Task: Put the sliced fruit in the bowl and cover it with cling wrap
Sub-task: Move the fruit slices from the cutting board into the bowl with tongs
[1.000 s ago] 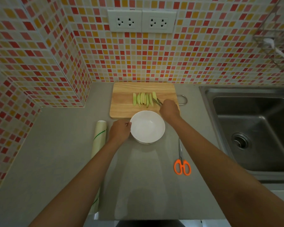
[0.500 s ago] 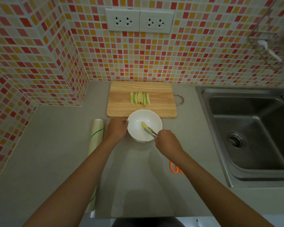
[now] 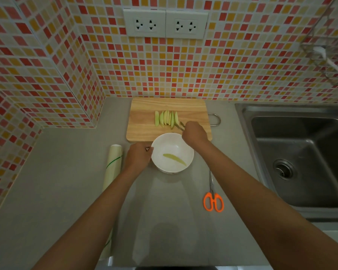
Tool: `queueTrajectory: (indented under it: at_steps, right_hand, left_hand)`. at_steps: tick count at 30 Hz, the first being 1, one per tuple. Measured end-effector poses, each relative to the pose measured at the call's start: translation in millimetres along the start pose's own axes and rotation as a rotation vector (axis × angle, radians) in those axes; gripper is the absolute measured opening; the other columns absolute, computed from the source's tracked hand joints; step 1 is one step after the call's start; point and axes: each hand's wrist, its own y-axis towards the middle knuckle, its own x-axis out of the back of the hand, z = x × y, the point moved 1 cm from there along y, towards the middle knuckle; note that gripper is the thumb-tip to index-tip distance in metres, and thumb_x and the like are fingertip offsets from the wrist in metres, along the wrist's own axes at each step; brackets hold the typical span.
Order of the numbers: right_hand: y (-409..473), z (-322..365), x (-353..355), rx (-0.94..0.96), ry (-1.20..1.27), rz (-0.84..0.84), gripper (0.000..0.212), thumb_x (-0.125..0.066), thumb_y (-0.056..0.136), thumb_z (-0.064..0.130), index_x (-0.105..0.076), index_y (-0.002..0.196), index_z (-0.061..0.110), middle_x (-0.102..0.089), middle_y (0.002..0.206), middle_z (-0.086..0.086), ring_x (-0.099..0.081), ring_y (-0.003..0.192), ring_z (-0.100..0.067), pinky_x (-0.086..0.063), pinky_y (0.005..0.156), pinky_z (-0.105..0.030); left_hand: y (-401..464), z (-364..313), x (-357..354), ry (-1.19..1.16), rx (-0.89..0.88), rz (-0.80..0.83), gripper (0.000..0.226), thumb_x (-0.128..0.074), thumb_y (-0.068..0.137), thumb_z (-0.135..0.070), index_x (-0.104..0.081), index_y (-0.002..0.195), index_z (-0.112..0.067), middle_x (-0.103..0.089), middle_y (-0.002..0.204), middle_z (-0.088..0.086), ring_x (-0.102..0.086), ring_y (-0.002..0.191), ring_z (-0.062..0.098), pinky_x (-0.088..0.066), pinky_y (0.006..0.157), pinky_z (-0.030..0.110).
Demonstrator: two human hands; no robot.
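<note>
A white bowl sits at the centre of a grey tabletop, holding one pale green fruit slice. The left hand curls its grip around the bowl's rim at nine o'clock. At twelve o'clock lies a wooden cutting board with a row of fruit slices; the right hand grips metal tongs touching the rightmost slice. A cling wrap roll lies at nine o'clock, orange-handled scissors at four o'clock, a steel sink at three o'clock.
</note>
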Motion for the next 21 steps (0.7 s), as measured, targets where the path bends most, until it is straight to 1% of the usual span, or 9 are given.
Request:
queueTrajectory:
  at_steps: [5, 8, 10, 11, 14, 16, 18, 19, 21]
  right_hand:
    - [9, 4, -6, -0.008, -0.013, -0.051, 0.019, -0.048, 0.087, -0.002, -0.063, 0.097, -0.002, -0.066, 0.104, -0.018, -0.064, 0.094, -0.034, -0.04, 0.064, -0.031]
    - [1, 3, 4, -0.001, 0.067, -0.084, 0.016, -0.047, 0.088, -0.002, -0.061, 0.081, -0.003, -0.064, 0.087, -0.016, -0.062, 0.084, -0.034, -0.037, 0.058, -0.029]
    - [-18, -1, 12, 0.024, 0.127, -0.108, 0.031, -0.047, 0.091, 0.005, -0.048, 0.06, 0.005, -0.052, 0.065, -0.006, -0.055, 0.07, -0.028, -0.027, 0.047, -0.026]
    - [-34, -5, 14, 0.037, 0.153, -0.112, 0.04, -0.048, 0.093, 0.01, -0.04, 0.054, 0.011, -0.044, 0.058, -0.002, -0.049, 0.063, -0.024, -0.023, 0.044, -0.027]
    - [-88, -17, 13, 0.107, 0.12, -0.072, 0.048, -0.049, 0.094, 0.018, -0.031, 0.05, 0.016, -0.034, 0.051, 0.001, -0.037, 0.05, -0.017, -0.02, 0.043, -0.026]
    - [-111, -25, 4, 0.09, 0.045, 0.014, 0.04, -0.049, 0.093, 0.019, -0.041, 0.055, 0.011, -0.047, 0.058, -0.007, -0.049, 0.058, -0.025, -0.027, 0.047, -0.028]
    - [-119, -25, -5, 0.046, -0.023, 0.11, 0.023, -0.048, 0.092, 0.015, -0.057, 0.073, 0.004, -0.064, 0.084, -0.018, -0.061, 0.081, -0.034, -0.035, 0.059, -0.027]
    - [-120, -24, -8, 0.028, -0.04, 0.136, 0.02, -0.048, 0.091, 0.014, -0.06, 0.081, 0.003, -0.065, 0.094, -0.02, -0.063, 0.088, -0.035, -0.036, 0.062, -0.027]
    - [-116, -21, -7, 0.027, -0.045, 0.111, 0.02, -0.048, 0.091, 0.016, -0.061, 0.087, 0.001, -0.064, 0.099, -0.021, -0.062, 0.092, -0.036, -0.036, 0.064, -0.028]
  left_hand:
    - [1, 2, -1, -0.019, 0.012, 0.005, 0.026, -0.053, 0.09, -0.013, -0.074, 0.094, 0.0, -0.075, 0.089, 0.021, -0.07, 0.085, 0.037, -0.056, 0.079, 0.046]
    - [2, 2, -1, -0.032, 0.01, 0.008, 0.025, -0.053, 0.09, -0.012, -0.074, 0.094, 0.001, -0.075, 0.089, 0.021, -0.07, 0.084, 0.037, -0.057, 0.08, 0.048]
    - [3, 2, -1, -0.04, 0.014, 0.011, 0.025, -0.054, 0.091, -0.013, -0.075, 0.095, 0.0, -0.075, 0.089, 0.02, -0.071, 0.083, 0.036, -0.057, 0.08, 0.048]
    - [3, 3, 0, -0.038, 0.019, 0.013, 0.025, -0.054, 0.09, -0.013, -0.075, 0.094, 0.0, -0.075, 0.088, 0.02, -0.071, 0.083, 0.036, -0.057, 0.08, 0.047]
    - [4, 3, 0, -0.02, 0.021, 0.03, 0.026, -0.053, 0.09, -0.014, -0.072, 0.088, 0.003, -0.073, 0.086, 0.023, -0.07, 0.083, 0.038, -0.055, 0.078, 0.045]
    - [3, 3, 0, -0.013, 0.017, 0.034, 0.026, -0.053, 0.09, -0.014, -0.073, 0.088, 0.001, -0.074, 0.085, 0.022, -0.07, 0.083, 0.038, -0.055, 0.077, 0.045]
    - [3, 2, 1, -0.01, 0.014, 0.031, 0.025, -0.053, 0.091, -0.014, -0.075, 0.091, -0.002, -0.075, 0.086, 0.02, -0.07, 0.082, 0.037, -0.056, 0.078, 0.047]
    - [3, 2, 1, -0.012, 0.014, 0.029, 0.025, -0.053, 0.09, -0.013, -0.075, 0.093, -0.003, -0.075, 0.087, 0.019, -0.071, 0.083, 0.036, -0.056, 0.079, 0.048]
    - [2, 1, 1, -0.013, 0.011, 0.026, 0.025, -0.053, 0.09, -0.013, -0.076, 0.096, -0.006, -0.075, 0.088, 0.018, -0.071, 0.083, 0.035, -0.057, 0.079, 0.047]
